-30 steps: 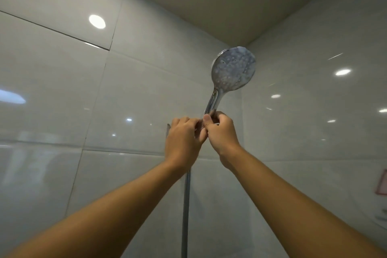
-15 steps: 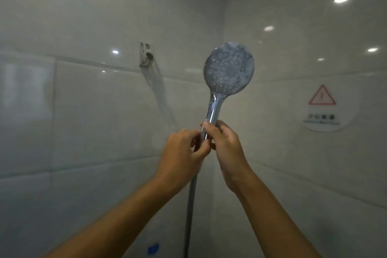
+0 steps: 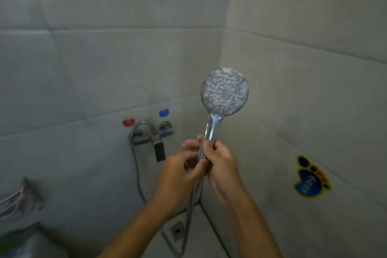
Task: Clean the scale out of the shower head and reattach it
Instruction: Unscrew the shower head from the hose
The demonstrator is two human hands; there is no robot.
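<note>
The chrome shower head (image 3: pixel 225 91) stands upright in front of me, its round face turned towards me and crusted with white scale. My right hand (image 3: pixel 219 163) grips the chrome handle just below the head. My left hand (image 3: pixel 181 170) pinches the handle's lower end, where the grey hose (image 3: pixel 189 211) joins it. The joint itself is hidden between my fingers. The hose loops down to the floor and back up to the wall tap (image 3: pixel 154 135).
The tap has a black lever, with red (image 3: pixel 128 122) and blue (image 3: pixel 163 112) marks above it. A floor drain (image 3: pixel 177 230) lies in the corner below my hands. A blue footprint sticker (image 3: pixel 310 178) is on the right wall. A wire rack (image 3: pixel 18 199) hangs at far left.
The shower head has come off its wall bracket and down to tap height, still in both hands. My view has dropped from the ceiling to the tap and floor.
</note>
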